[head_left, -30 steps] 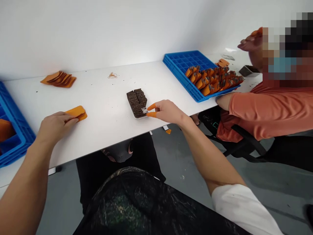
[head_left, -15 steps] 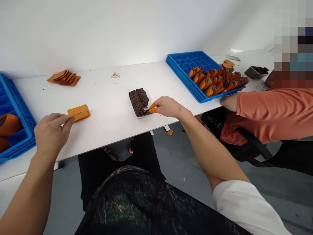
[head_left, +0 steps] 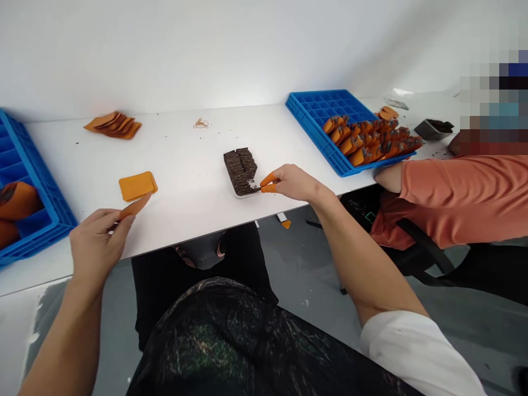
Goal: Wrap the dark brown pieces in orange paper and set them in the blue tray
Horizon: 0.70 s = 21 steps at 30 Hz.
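Observation:
My left hand (head_left: pixel 101 239) pinches a thin orange card (head_left: pixel 136 207) at the table's front edge, just below a small stack of orange cards (head_left: pixel 138 186) lying flat. My right hand (head_left: pixel 295 184), with orange covers on thumb and forefinger, has its fingertips together at the lower right corner of a small container packed with dark thin pieces (head_left: pixel 240 169). Whatever those fingertips hold is too small to make out.
A blue divided crate (head_left: pixel 39 181) with orange rolls stands at the left. Loose orange cards (head_left: pixel 113 125) and rubber bands (head_left: pixel 201 124) lie behind. At the right are a blue crate (head_left: pixel 313 129) with orange bundles, a grey container (head_left: pixel 433 130) and a person's orange sleeve (head_left: pixel 466 192).
The card in my left hand has come off the front of the stack, toward me, and the whole stack now shows. My right hand remains at the container's corner. The view has shifted slightly.

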Tool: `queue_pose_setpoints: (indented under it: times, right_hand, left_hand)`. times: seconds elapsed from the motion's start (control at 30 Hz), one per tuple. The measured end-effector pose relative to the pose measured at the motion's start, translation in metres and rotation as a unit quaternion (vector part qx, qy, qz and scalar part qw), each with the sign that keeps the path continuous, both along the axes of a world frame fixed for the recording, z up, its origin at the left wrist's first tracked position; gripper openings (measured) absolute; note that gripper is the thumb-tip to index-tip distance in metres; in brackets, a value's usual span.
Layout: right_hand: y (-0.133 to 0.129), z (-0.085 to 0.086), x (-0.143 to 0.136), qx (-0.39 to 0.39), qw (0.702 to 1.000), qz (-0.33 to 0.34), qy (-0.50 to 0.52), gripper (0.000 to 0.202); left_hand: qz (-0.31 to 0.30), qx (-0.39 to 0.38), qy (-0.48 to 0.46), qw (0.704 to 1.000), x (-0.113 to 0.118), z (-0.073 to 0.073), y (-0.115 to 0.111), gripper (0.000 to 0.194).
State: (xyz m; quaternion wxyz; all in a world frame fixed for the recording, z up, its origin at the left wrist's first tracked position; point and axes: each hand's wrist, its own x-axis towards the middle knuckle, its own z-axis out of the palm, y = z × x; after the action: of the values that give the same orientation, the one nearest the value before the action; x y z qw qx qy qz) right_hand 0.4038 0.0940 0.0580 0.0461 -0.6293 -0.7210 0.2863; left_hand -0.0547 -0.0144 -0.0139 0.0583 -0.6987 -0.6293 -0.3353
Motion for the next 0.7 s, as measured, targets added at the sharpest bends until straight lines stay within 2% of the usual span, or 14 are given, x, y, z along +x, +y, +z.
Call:
queue_pose_setpoints:
  times: [0.13,0.43,0.5,0.57,0.7]
  right_hand:
    - [0.001,-0.001,0.002,-0.006,1.000,-0.003,0.021,0.024]
    - [-0.002,0.008,0.002,0.045,0.998,-0.033,0.036,0.029]
    - [-0.003,0.008,0.004,0.057,0.996,-0.043,0.050,0.030]
    - [-0.004,0.008,0.007,0.079,0.992,-0.057,0.075,0.030]
    - [-0.011,0.011,0.006,0.163,0.970,-0.074,0.164,0.028]
  left_hand:
    - [-0.018,-0.017,-0.021,0.999,0.003,0.000,-0.006,0.027]
    - [-0.020,-0.058,-0.073,0.995,0.013,0.010,-0.009,0.024]
    - [-0.023,-0.072,-0.085,0.994,0.015,0.012,-0.010,0.031]
    - [-0.029,-0.087,-0.113,0.989,0.018,0.014,-0.011,0.038]
    - [-0.062,-0.118,-0.183,0.974,0.030,0.019,-0.015,0.037]
